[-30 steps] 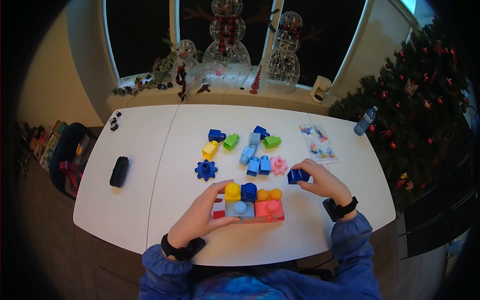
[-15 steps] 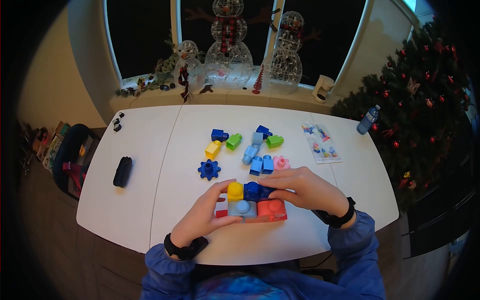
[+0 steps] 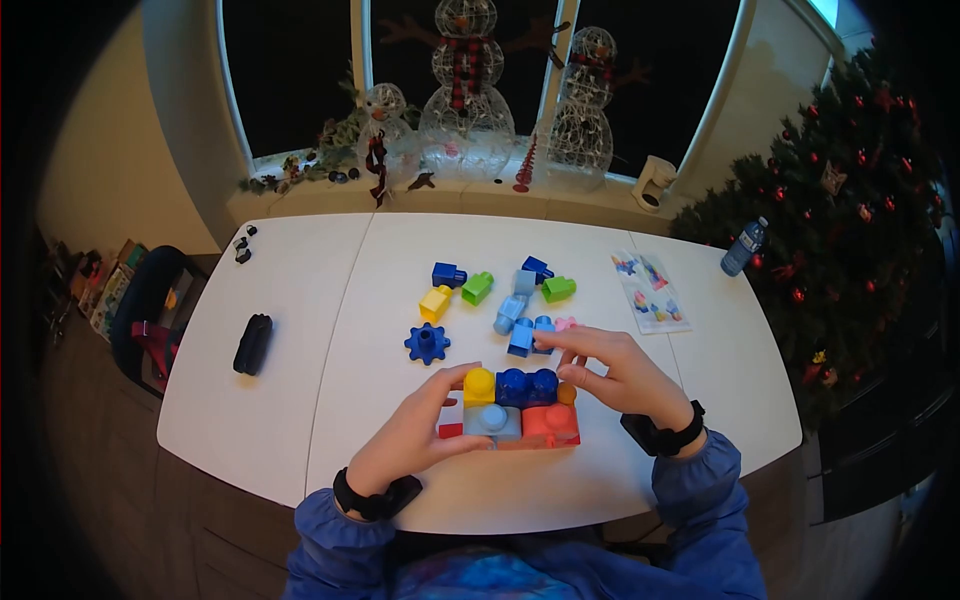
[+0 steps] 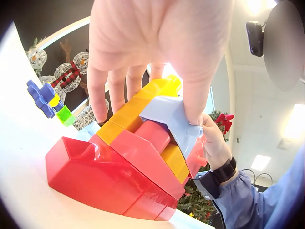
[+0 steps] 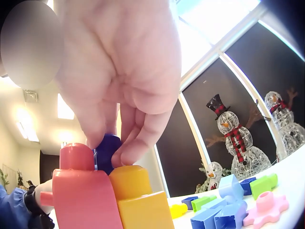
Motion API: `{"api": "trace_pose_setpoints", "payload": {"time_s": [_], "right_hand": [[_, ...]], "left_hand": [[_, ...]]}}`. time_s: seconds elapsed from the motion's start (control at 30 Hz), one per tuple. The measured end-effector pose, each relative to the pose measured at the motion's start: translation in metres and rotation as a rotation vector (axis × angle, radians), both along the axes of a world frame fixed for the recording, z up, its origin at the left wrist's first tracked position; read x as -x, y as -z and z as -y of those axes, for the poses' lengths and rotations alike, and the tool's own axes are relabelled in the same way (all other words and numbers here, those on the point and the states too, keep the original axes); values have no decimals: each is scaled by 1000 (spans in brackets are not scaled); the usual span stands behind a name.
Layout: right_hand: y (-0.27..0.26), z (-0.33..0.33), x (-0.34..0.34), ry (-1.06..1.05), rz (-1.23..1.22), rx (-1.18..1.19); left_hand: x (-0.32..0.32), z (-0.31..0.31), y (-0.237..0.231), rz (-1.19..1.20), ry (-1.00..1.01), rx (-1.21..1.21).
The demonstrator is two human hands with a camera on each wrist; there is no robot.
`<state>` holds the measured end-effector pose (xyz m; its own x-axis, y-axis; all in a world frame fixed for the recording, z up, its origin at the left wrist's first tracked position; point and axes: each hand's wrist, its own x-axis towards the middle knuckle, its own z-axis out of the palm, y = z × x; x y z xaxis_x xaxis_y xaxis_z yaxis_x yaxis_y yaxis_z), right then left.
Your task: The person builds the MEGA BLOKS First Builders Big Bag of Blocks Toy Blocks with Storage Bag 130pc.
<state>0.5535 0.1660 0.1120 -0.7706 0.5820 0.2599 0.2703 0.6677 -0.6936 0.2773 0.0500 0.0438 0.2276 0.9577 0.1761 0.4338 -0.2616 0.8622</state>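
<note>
A built stack of toy building blocks stands at the table's front, its red bottom blocks (image 4: 105,186) on the table. My left hand (image 3: 405,430) grips its left end, thumb on the light blue block (image 3: 490,424), fingers round the far side beside the yellow block (image 3: 479,386). Two dark blue blocks sit side by side on top; my right hand (image 3: 612,375) hovers by the right-hand dark blue block (image 3: 543,386), fingers extended. In the right wrist view its fingertips overlap that block. A coral block (image 3: 550,424) and an orange block (image 3: 568,393) form the right end.
Loose blocks lie beyond the stack: a yellow block (image 3: 435,302), a green block (image 3: 478,289), light blue blocks (image 3: 509,314) and a dark blue gear piece (image 3: 428,344). A picture sheet (image 3: 653,292), a water bottle (image 3: 744,247) and a black case (image 3: 253,345) lie farther out.
My right hand brought a dark blue block from the right onto the stack beside the other dark blue one, then let go and drew back slightly. The left hand kept its grip.
</note>
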Motion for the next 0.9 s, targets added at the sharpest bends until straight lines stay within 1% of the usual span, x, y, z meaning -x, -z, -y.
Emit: {"api": "trace_pose_setpoints", "payload": {"time_s": [0.03,0.07,0.13,0.23,0.33,0.43,0.5,0.53,0.63,0.73,0.83,0.9], "right_hand": [[7,-6,-1,52,-34,-2],[13,-11,-1,104,-68,-3],[20,-16,-3,64,-72,-43],[23,-15,-3,51,-104,-53],[25,-12,0,83,-120,-42],[26,-11,2,78,-126,-36],[25,-10,-1,78,-129,-42],[23,-8,-4,85,-129,-48],[23,-8,-12,129,-149,-51],[17,-10,-13,172,-164,-50],[6,-5,-2,206,-214,-45],[1,0,12,201,-270,-50]], "left_hand": [[0,-1,0,-4,-1,12],[3,-2,-2,3,44,-9],[14,-8,-5,15,135,-49],[35,-41,-1,217,-31,-41],[39,-96,8,-254,-369,-204],[40,-136,29,-615,-450,-159],[46,-159,42,-718,-453,-78],[48,-164,41,-769,-453,-36],[54,-168,42,-805,-412,-5],[43,-142,8,-432,-414,-175],[18,-102,-34,-83,-184,-364],[4,-79,-51,-39,-104,-397]]}}
